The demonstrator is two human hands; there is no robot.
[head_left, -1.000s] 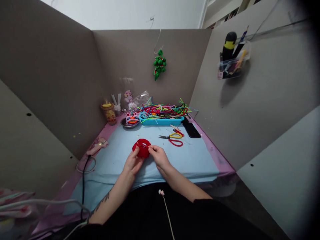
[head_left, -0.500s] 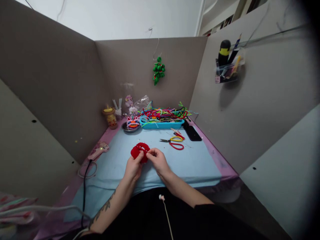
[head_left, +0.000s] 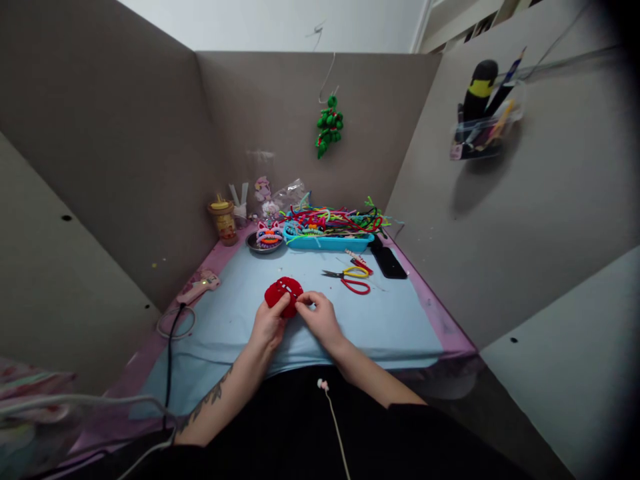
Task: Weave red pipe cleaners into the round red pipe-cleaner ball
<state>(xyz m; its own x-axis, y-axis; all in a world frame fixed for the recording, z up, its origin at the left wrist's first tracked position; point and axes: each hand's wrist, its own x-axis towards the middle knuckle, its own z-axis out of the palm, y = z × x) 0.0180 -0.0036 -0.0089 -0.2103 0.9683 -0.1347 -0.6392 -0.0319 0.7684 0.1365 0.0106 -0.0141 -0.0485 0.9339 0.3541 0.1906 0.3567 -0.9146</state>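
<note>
My left hand (head_left: pixel 271 323) is closed around a red fuzzy piece (head_left: pixel 278 289), rounded in outline, with a few small whitish marks across its face. The left thumb presses on its front, and the other fingers are hidden behind it. At the right edge of the piece, the thumb and forefinger of my right hand (head_left: pixel 320 318) are pinched together. Whatever lies between those fingertips is too small to make out. Beyond the hands, scissors (head_left: pixel 350 275) with one yellow and one red handle lie on the light blue cloth (head_left: pixel 240 307).
A blue tray (head_left: pixel 330 244) heaped with colourful fuzzy stems stands at the back, beside a metal bowl (head_left: pixel 256 247) holding a craft face. A black phone (head_left: pixel 391 262) lies right. Left are a pink corded tool (head_left: pixel 199 289) and a cup (head_left: pixel 223 220). Partitions enclose the table.
The red piece has been turned in my left hand: its dark gap no longer shows, and its marked face is toward me. My right fingers stay pinched at its edge. The camera view has shifted slightly.
</note>
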